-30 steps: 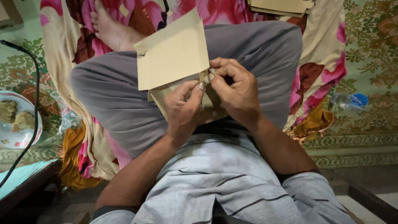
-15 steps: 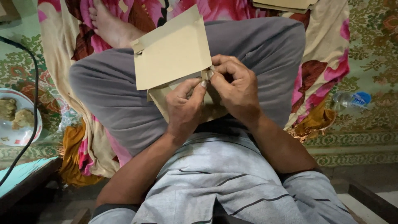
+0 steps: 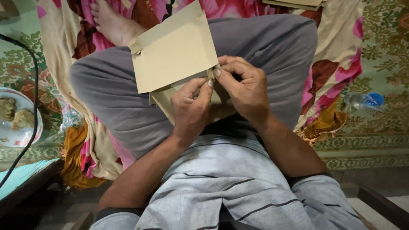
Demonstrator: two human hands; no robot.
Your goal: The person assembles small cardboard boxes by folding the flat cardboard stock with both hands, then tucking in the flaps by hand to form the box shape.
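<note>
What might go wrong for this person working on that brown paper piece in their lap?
Both hands, the left hand and the right hand, pinch one corner of the brown paper envelope, so a hard pull may tear or crease that corner. The envelope rests only on the grey-trousered knee, with its far end unsupported, so it might slip sideways. A black cable runs past the plate of food at the left; a dropped piece could land there.

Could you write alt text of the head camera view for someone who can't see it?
Seen from above, a seated person's left hand and right hand pinch the edge of a brown paper envelope on their lap; a plate and plastic bottle lie aside.
</note>
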